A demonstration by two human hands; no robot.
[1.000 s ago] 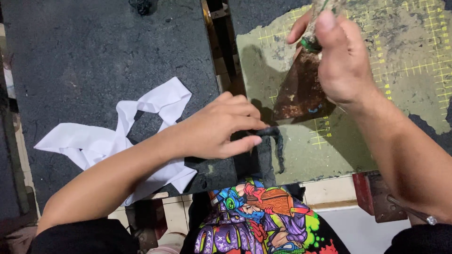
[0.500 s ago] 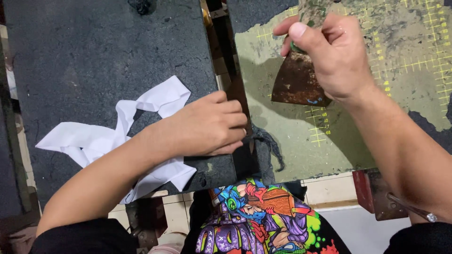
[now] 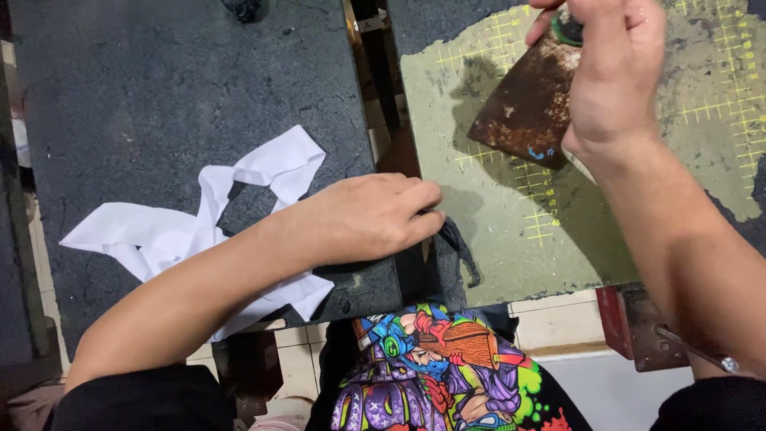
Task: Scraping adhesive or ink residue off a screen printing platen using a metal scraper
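My right hand grips a rusty brown scraper blade by its green-topped handle, the blade tilted over the worn green cutting mat. My left hand lies on the right edge of the dark worktop, fingers curled at the gap between the two surfaces. Just past its fingertips a dark scrap hangs at the mat's left edge. Whether the fingers pinch it is hidden.
White paper strips lie crumpled on the dark worktop under my left forearm. A narrow gap with wooden framing separates worktop and mat. A brightly printed garment sits below, over a tiled floor. A reddish metal bracket sticks out at lower right.
My right hand has lifted the scraper up and away toward the mat's far side. My left hand drew back to the gap; the dark scrap now hangs beyond its fingertips.
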